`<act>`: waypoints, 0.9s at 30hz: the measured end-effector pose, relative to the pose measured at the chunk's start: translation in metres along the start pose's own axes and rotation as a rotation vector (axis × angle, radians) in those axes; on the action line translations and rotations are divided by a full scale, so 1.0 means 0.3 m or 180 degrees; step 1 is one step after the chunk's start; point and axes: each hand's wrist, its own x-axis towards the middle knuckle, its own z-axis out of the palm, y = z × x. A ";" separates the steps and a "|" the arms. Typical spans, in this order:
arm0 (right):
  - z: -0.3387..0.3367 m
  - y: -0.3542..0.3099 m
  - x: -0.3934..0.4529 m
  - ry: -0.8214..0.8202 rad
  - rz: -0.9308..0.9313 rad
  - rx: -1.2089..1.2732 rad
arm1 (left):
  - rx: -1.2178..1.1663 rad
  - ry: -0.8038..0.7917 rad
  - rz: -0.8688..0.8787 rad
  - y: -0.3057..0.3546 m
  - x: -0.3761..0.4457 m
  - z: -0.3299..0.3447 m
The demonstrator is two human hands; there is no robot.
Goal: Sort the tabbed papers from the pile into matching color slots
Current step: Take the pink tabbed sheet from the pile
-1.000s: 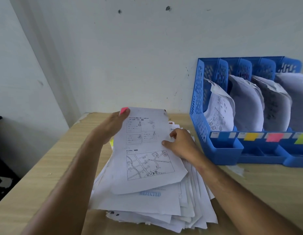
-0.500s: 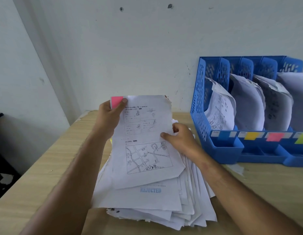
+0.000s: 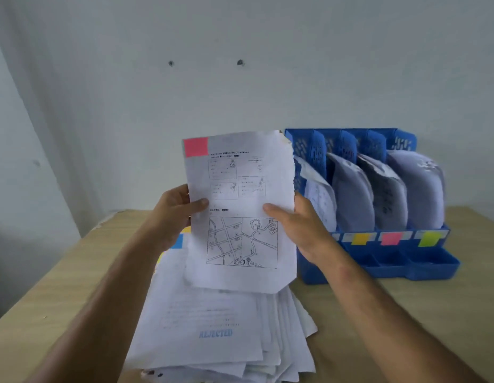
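I hold one printed sheet (image 3: 240, 205) upright above the pile (image 3: 212, 333); it shows a street map and carries a pink tab (image 3: 196, 146) at its top left corner. My left hand (image 3: 175, 214) pinches its left edge, thumb on the front. My right hand (image 3: 298, 225) grips its right edge the same way. A blue file rack (image 3: 384, 255) stands to the right with paper-filled slots. Its front labels show yellow (image 3: 360, 238), pink (image 3: 390, 238) and lime (image 3: 428, 239). The top pile sheet reads "REJECTED".
The wooden table (image 3: 406, 313) meets a white wall behind. Blue and yellow tabs (image 3: 178, 241) stick out of the pile's far left side. The table's left edge drops off near a wall corner. Bare tabletop lies right of the pile, in front of the rack.
The pink-tabbed sheet rose off the pile to an upright position. My left hand slid from its top corner down to the left edge, and my right hand took the right edge.
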 end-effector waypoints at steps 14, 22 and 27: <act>-0.480 -0.100 -0.072 0.1372 0.0247 -0.0015 | 0.0723 -0.1448 0.0714 0.265 0.092 0.472; -0.715 -0.098 -0.104 0.1504 0.0510 -0.0155 | 0.2012 -0.2212 0.1008 0.377 0.174 0.838; -0.795 -0.094 -0.098 0.1878 0.0761 -0.0216 | 0.2659 -0.2098 0.0693 0.349 0.305 0.974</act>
